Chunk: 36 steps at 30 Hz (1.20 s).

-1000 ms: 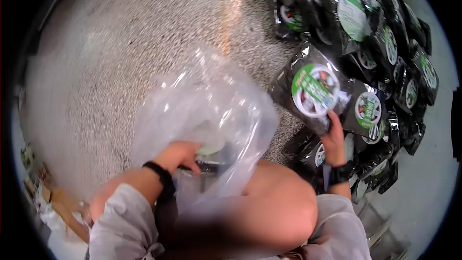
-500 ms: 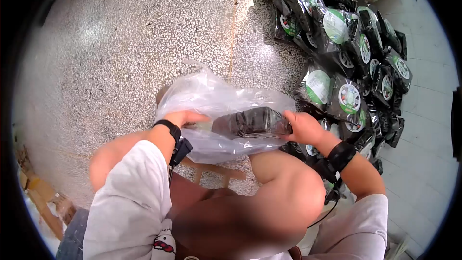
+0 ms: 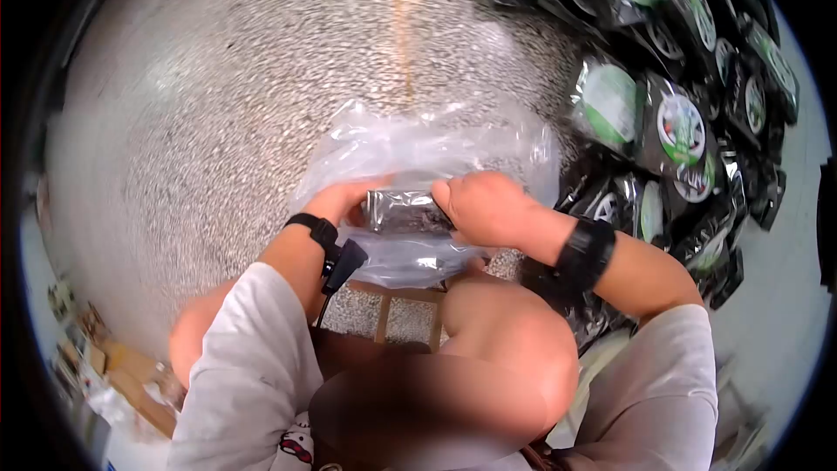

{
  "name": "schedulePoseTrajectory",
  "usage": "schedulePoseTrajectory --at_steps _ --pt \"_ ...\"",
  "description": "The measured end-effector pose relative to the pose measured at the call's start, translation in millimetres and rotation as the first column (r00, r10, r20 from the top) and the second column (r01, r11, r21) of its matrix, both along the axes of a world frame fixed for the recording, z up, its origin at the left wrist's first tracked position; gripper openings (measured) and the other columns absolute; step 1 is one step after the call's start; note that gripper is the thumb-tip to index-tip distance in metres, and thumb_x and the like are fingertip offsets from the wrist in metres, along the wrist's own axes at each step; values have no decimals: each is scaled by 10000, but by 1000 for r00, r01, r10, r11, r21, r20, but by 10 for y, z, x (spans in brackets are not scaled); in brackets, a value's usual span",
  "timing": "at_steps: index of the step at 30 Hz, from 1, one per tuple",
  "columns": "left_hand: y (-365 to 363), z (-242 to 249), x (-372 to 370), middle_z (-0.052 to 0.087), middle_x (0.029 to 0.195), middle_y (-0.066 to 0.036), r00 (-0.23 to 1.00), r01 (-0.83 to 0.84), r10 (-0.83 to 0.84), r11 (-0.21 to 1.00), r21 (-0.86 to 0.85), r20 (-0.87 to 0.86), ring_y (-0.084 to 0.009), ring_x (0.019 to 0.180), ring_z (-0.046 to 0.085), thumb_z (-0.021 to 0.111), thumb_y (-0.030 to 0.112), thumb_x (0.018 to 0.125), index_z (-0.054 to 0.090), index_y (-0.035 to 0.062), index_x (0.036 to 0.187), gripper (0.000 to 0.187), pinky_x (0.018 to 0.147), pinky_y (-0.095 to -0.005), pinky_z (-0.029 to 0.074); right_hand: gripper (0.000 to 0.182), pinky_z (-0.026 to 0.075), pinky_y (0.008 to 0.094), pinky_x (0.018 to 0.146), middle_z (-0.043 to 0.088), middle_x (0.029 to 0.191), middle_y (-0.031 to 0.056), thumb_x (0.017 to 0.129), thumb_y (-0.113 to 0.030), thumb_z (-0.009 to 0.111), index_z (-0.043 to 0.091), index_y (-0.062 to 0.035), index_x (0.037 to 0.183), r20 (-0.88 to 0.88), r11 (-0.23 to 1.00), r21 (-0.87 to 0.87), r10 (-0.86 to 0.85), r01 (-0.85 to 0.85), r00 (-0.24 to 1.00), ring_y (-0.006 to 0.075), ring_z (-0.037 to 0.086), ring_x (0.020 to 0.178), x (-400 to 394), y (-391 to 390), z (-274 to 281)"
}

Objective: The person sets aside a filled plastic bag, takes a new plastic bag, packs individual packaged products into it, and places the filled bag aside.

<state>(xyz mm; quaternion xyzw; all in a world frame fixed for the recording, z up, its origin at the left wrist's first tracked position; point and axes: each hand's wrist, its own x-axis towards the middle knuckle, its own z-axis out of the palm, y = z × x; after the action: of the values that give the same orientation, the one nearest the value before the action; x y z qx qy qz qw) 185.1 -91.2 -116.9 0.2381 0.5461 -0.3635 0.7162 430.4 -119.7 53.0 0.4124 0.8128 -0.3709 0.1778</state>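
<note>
A large clear plastic bag (image 3: 418,144) lies spread across my lap, in front of my knees. My right hand (image 3: 488,209) is closed on the right end of a shiny black plastic-wrapped packet (image 3: 405,212), thumb on top. The packet lies level within the bag's folds; whatever is inside its wrapping cannot be made out. At the packet's left end, my left hand (image 3: 344,202) is closed on the bag, its fingers partly hidden by plastic.
To the right is a heap of black packets (image 3: 680,135) with round green-and-white labels. Speckled stone floor (image 3: 235,105) stretches ahead. Cardboard (image 3: 139,379) and scraps are at lower left. A wooden frame (image 3: 384,314) shows between my knees.
My right hand has moved left with the black packet, bringing it close to my left hand. The view has shifted, and the heap appears farther right and higher.
</note>
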Motion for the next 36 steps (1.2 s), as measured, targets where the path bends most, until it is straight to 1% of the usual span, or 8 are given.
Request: schedulePoseTrajectory --at_steps 8,14,17,27,29,30,34,36 --pt "262 484 748 505 1272 -137 873 -61 -383 527 848 301 -297 1167 457 415 672 812 492 91 1278 748 970 -409 344 436 479 403 606 556 790 137 660 -267 708 441 -20 900 -180 994 110 28 -8 983 313 587 729 360 -247 219" --pt "325 638 1216 414 1369 -140 674 342 -609 758 555 418 -273 1251 386 396 517 894 431 62 1320 624 1016 -381 309 429 477 373 585 546 779 95 652 -242 663 466 -12 956 -257 984 176 52 -6 965 268 581 721 379 -547 170" --pt "377 524 1388 408 1374 -141 447 375 -738 668 643 506 -281 1243 394 386 493 905 429 50 1317 606 1024 -393 302 468 478 365 587 543 791 84 639 -229 647 477 -6 1014 -323 935 347 195 -76 926 264 576 728 481 -486 254" --pt "348 1347 1082 530 1231 -168 695 220 -535 794 567 481 -257 1128 511 530 490 846 396 45 1316 661 957 -346 380 255 493 424 640 613 777 184 709 -225 622 559 -12 834 -260 967 96 -203 234 944 327 615 723 86 -471 -153" --pt "16 1663 1030 552 1179 -174 409 90 -904 176 980 125 -299 1077 540 674 426 727 427 28 1274 720 927 -367 411 268 492 430 657 620 799 186 697 -229 647 576 -16 842 -372 955 41 -258 293 892 336 614 740 221 -509 -442" --pt "-95 1643 1026 551 1170 -171 481 195 -873 198 961 82 -315 1071 535 711 392 676 442 18 1244 731 914 -381 422 282 491 435 673 627 821 188 684 -233 673 593 -19 849 -505 957 24 -238 289 830 345 612 757 311 -445 -527" --pt "-265 1425 1058 537 1172 -160 469 307 -882 105 946 -54 -325 1065 525 759 297 610 476 -2 1172 697 897 -405 435 384 496 403 750 636 941 153 660 -225 724 601 -30 967 -105 947 -181 -286 264 952 338 608 863 388 -429 -56" --pt "-268 1384 1121 525 1188 -170 402 332 -914 87 939 -57 -334 1082 514 758 290 605 480 -5 1163 689 905 -415 430 402 475 373 797 625 997 141 702 -234 701 590 -20 1023 -284 790 -318 -607 524 742 285 597 894 744 -475 28"
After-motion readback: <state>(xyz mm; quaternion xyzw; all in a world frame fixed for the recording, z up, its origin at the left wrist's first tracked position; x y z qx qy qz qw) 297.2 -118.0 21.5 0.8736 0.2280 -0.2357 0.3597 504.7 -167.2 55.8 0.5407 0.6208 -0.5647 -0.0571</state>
